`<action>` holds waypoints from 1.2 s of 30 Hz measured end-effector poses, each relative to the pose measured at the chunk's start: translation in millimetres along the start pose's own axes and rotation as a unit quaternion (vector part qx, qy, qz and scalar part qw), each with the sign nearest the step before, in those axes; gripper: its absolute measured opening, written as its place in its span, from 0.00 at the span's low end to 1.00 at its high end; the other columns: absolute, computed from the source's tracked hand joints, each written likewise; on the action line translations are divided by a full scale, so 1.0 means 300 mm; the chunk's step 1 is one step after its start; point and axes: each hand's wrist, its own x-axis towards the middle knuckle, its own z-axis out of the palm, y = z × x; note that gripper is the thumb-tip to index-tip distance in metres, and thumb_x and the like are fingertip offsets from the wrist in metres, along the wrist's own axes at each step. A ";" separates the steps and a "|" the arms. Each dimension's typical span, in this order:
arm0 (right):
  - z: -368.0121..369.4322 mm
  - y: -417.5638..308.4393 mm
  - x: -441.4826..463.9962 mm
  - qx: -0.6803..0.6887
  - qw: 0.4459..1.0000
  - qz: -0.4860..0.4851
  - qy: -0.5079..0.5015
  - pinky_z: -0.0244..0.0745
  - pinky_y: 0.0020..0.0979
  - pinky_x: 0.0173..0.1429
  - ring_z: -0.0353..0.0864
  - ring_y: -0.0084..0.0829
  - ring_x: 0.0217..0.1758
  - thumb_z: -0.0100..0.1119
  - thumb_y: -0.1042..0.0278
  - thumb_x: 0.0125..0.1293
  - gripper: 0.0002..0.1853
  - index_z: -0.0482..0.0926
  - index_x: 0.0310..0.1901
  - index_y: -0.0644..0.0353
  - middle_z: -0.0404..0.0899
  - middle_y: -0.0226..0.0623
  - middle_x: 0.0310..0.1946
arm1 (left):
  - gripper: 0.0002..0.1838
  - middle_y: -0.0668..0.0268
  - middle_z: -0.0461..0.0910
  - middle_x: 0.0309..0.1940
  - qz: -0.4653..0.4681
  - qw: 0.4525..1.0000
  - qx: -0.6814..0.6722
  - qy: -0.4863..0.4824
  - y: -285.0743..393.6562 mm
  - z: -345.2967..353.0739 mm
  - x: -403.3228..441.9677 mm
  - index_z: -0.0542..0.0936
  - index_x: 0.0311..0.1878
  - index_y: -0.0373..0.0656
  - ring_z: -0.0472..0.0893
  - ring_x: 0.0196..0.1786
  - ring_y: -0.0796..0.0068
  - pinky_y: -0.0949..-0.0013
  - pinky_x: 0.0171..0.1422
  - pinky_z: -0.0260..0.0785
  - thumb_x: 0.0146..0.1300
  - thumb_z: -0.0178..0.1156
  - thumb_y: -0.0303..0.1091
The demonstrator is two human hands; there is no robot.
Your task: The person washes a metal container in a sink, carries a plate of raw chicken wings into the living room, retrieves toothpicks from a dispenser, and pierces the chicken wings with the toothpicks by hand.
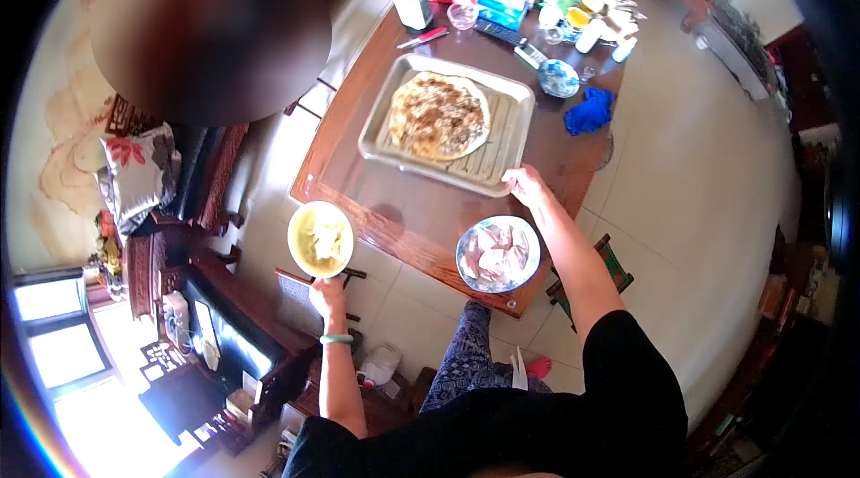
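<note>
My left hand (328, 295) grips the near edge of a yellow bowl (296, 243) with pale yellow pieces inside, held out past the table's left front corner. At the near right corner of a metal baking tray (376, 143), my right hand (525, 182) has its fingers closed on the rim. On the tray lies a round flat bread (439, 115) with a browned, crumbly top. Near my right forearm, a patterned bowl (463, 270) of pale pinkish pieces, perhaps raw meat, stands on the table's front edge.
The wooden table (385, 236) carries a red-handled knife (423, 38), remote controls (500, 33), a blue-patterned bowl (559, 78), a blue cloth (589, 111) and crowded bottles and packets at the back. A green folding stool (616, 265) stands at the right. Another person is at the upper left.
</note>
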 end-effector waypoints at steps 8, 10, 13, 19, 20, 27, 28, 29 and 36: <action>-0.144 0.126 -0.660 0.143 0.983 -0.107 0.047 0.68 0.32 0.30 0.74 0.32 0.26 0.54 0.83 0.42 0.12 0.72 0.33 0.68 0.73 0.40 0.24 | 0.20 0.48 0.77 0.21 0.069 0.993 -0.002 0.099 0.141 -0.250 -0.191 0.79 0.27 0.33 0.76 0.22 0.54 0.55 0.33 0.67 0.52 0.54 0.46; -0.269 0.190 -0.878 0.163 0.976 -0.120 0.079 0.67 0.31 0.28 0.74 0.31 0.25 0.55 0.82 0.41 0.13 0.72 0.34 0.67 0.73 0.38 0.24 | 0.24 0.49 0.77 0.20 0.101 0.989 -0.017 0.103 0.200 -0.250 -0.282 0.80 0.26 0.34 0.76 0.23 0.48 0.51 0.33 0.67 0.55 0.50 0.51; -0.492 0.283 -1.289 0.184 0.964 -0.152 0.114 0.69 0.31 0.27 0.73 0.31 0.21 0.55 0.82 0.40 0.11 0.73 0.31 0.66 0.73 0.36 0.22 | 0.23 0.48 0.77 0.20 0.161 0.982 -0.043 0.092 0.332 -0.230 -0.502 0.80 0.26 0.33 0.76 0.23 0.50 0.52 0.33 0.67 0.53 0.52 0.49; -0.894 0.582 -2.126 0.266 0.885 -0.231 0.304 0.69 0.31 0.25 0.73 0.31 0.19 0.55 0.83 0.36 0.09 0.75 0.26 0.66 0.73 0.35 0.20 | 0.22 0.45 0.78 0.22 0.307 0.933 -0.154 -0.107 0.589 -0.093 -1.071 0.78 0.29 0.29 0.74 0.24 0.51 0.53 0.33 0.66 0.50 0.52 0.45; -0.941 0.643 -2.284 0.248 0.869 -0.261 0.339 0.67 0.29 0.25 0.72 0.30 0.20 0.55 0.81 0.38 0.09 0.75 0.27 0.67 0.73 0.34 0.20 | 0.22 0.44 0.78 0.22 0.348 0.923 -0.121 -0.109 0.634 -0.066 -1.181 0.78 0.29 0.29 0.75 0.26 0.49 0.51 0.34 0.66 0.50 0.51 0.44; -1.271 1.124 -2.901 0.349 0.734 -0.262 0.521 0.69 0.28 0.32 0.75 0.30 0.29 0.55 0.82 0.34 0.12 0.76 0.27 0.64 0.77 0.37 0.26 | 0.22 0.45 0.76 0.18 0.531 0.786 -0.063 -0.309 0.915 0.268 -1.955 0.77 0.29 0.25 0.74 0.20 0.55 0.53 0.27 0.64 0.54 0.54 0.42; -1.277 1.180 -2.973 0.273 0.739 -0.273 0.552 0.70 0.29 0.33 0.76 0.31 0.30 0.56 0.81 0.34 0.12 0.77 0.27 0.62 0.77 0.37 0.26 | 0.21 0.45 0.75 0.17 0.586 0.736 -0.076 -0.330 0.949 0.345 -2.065 0.77 0.29 0.25 0.74 0.20 0.56 0.54 0.27 0.64 0.55 0.54 0.41; -1.306 1.248 -2.971 0.245 0.736 -0.271 0.570 0.70 0.29 0.34 0.76 0.32 0.30 0.57 0.81 0.34 0.12 0.77 0.28 0.61 0.77 0.37 0.26 | 0.20 0.45 0.75 0.16 0.634 0.685 -0.089 -0.347 0.982 0.409 -2.198 0.76 0.29 0.25 0.74 0.19 0.56 0.54 0.27 0.64 0.56 0.54 0.40; -1.653 1.638 -3.240 0.412 0.480 -0.289 0.719 0.69 0.31 0.34 0.76 0.33 0.31 0.58 0.82 0.37 0.10 0.75 0.26 0.61 0.77 0.37 0.25 | 0.17 0.44 0.73 0.17 0.822 0.485 -0.020 -0.298 1.127 0.794 -3.267 0.72 0.19 0.29 0.73 0.23 0.46 0.52 0.30 0.63 0.47 0.57 0.37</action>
